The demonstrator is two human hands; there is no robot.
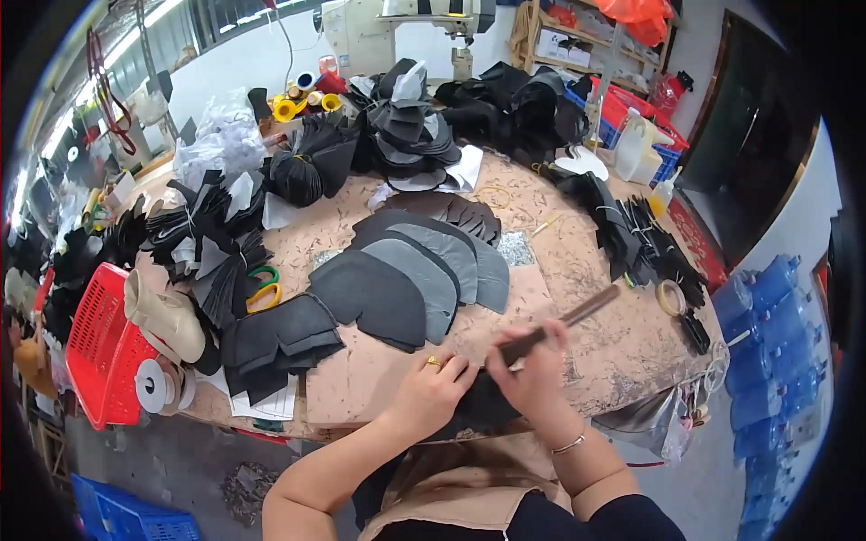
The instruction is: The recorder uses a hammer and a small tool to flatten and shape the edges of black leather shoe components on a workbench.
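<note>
Bare forearms, gold ring on L finger, thin bracelet on R wrist, tan apron.

Both hands [483, 374] on dark piece [483, 401], brush [564, 323] in right.

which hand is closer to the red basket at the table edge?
Left. The left hand is on the dark piece at the front edge, on the same side as the red basket, though well apart from it. The right hand, gripping a brush handle, is farther away.
</note>
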